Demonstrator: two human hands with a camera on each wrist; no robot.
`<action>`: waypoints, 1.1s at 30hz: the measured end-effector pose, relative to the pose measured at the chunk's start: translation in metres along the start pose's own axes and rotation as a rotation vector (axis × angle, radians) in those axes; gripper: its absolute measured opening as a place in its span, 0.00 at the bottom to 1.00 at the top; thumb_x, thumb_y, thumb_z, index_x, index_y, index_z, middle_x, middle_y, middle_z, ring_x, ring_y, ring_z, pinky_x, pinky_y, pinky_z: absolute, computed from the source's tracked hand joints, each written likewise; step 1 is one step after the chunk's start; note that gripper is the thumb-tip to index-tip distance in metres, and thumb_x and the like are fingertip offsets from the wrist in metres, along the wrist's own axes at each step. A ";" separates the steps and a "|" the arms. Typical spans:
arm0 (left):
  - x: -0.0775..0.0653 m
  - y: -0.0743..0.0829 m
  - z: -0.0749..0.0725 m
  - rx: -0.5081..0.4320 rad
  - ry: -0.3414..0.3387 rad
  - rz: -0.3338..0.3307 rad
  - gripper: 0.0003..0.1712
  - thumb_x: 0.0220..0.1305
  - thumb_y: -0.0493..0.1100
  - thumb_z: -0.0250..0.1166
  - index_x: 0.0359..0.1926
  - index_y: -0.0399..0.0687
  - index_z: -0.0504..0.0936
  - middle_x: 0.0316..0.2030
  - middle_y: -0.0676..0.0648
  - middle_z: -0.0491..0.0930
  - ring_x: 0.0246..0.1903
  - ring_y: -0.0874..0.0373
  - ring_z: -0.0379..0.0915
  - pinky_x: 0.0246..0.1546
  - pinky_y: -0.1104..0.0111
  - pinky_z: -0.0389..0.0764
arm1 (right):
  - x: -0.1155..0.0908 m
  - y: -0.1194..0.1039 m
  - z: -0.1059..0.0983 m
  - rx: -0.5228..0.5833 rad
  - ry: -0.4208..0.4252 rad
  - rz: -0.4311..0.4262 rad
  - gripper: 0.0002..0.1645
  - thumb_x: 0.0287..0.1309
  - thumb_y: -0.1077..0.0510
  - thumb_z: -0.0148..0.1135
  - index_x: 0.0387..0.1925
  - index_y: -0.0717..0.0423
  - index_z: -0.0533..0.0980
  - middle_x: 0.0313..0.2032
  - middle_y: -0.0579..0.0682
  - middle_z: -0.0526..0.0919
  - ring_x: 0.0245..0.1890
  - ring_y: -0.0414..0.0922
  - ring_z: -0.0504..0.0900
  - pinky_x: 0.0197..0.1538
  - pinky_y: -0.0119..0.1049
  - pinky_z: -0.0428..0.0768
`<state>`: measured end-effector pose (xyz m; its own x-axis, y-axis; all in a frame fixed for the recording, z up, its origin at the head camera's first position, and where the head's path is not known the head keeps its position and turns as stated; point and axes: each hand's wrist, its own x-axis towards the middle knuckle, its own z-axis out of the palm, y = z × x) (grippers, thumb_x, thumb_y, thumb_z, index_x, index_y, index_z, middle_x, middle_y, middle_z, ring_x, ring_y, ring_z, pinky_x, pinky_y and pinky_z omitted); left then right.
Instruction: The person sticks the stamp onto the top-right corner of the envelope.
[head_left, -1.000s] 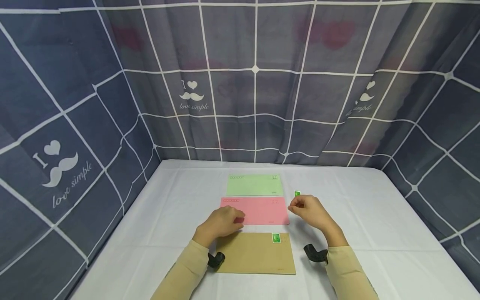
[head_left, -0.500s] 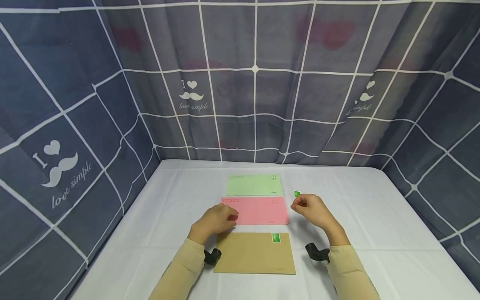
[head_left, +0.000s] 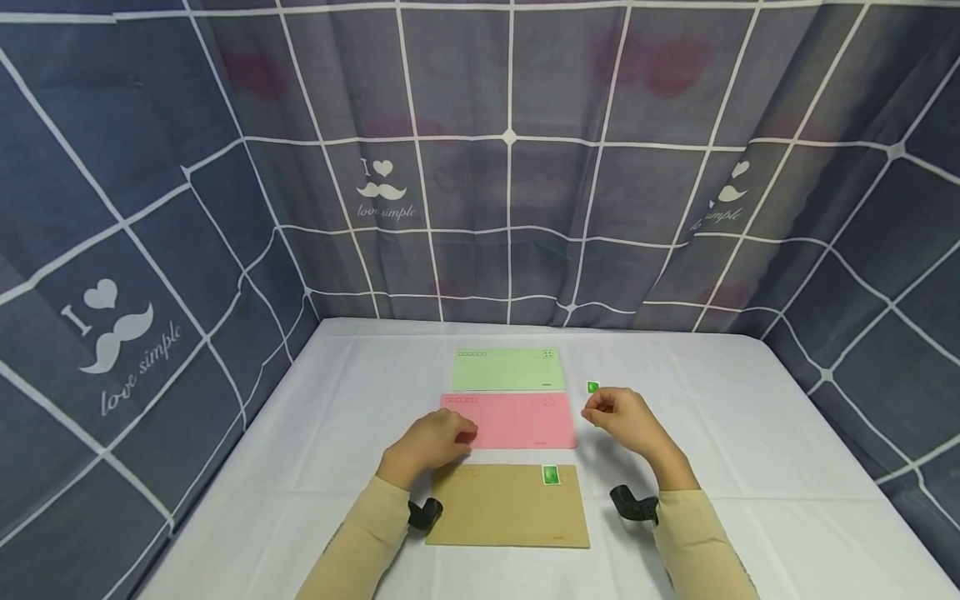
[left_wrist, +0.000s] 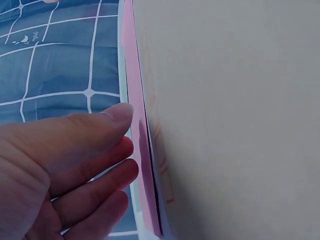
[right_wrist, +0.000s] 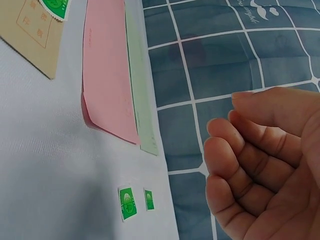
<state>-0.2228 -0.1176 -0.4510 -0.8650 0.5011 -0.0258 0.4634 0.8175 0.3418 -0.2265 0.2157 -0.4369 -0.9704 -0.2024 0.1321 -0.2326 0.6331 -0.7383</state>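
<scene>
Three envelopes lie in a column: a green envelope (head_left: 502, 373) farthest, a pink envelope (head_left: 525, 421) in the middle, a brown envelope (head_left: 502, 512) nearest. A green stamp (head_left: 551, 475) sits at the brown one's upper right. My left hand (head_left: 426, 446) is over the pink envelope's left end, fingers loosely bent and holding nothing. To the right of the pink envelope, my right hand (head_left: 626, 423) hovers with relaxed, bent fingers and nothing between them. The right wrist view shows two loose stamps: a nearer stamp (right_wrist: 127, 203) and a farther stamp (right_wrist: 149, 199). In the head view the hand hides the nearer one.
A white cloth (head_left: 712, 400) covers the table. Grey-blue curtains (head_left: 465, 192) with white grid lines surround its back and sides. Each wrist carries a black camera mount, such as the right mount (head_left: 633, 505).
My left hand has drawn back slightly left from the pink envelope's middle. The right hand has shifted a little to the right. Envelopes and stamps stay where they were.
</scene>
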 end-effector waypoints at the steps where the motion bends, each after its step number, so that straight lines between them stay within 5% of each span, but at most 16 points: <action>1: 0.000 0.000 0.000 -0.001 -0.004 -0.008 0.12 0.59 0.39 0.72 0.46 0.47 0.88 0.39 0.51 0.86 0.34 0.59 0.74 0.39 0.65 0.79 | 0.000 0.000 0.000 0.002 -0.002 0.002 0.03 0.58 0.62 0.66 0.30 0.58 0.81 0.28 0.48 0.83 0.28 0.39 0.76 0.31 0.31 0.76; 8: -0.002 0.002 0.001 0.011 -0.023 -0.037 0.19 0.58 0.40 0.73 0.52 0.46 0.87 0.53 0.47 0.86 0.50 0.54 0.81 0.57 0.57 0.81 | 0.001 0.002 0.000 0.022 -0.012 0.030 0.03 0.60 0.62 0.65 0.31 0.59 0.81 0.30 0.50 0.84 0.30 0.42 0.76 0.32 0.34 0.75; 33: -0.002 0.004 0.001 0.033 -0.022 -0.030 0.16 0.57 0.37 0.73 0.48 0.47 0.89 0.44 0.50 0.87 0.36 0.60 0.72 0.45 0.63 0.81 | 0.005 0.022 0.002 -0.010 0.004 0.121 0.04 0.59 0.62 0.66 0.31 0.60 0.80 0.27 0.48 0.82 0.30 0.42 0.76 0.33 0.34 0.75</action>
<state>-0.2191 -0.1154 -0.4504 -0.8744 0.4819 -0.0559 0.4438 0.8412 0.3090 -0.2362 0.2275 -0.4539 -0.9916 -0.1209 0.0450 -0.1142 0.6601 -0.7424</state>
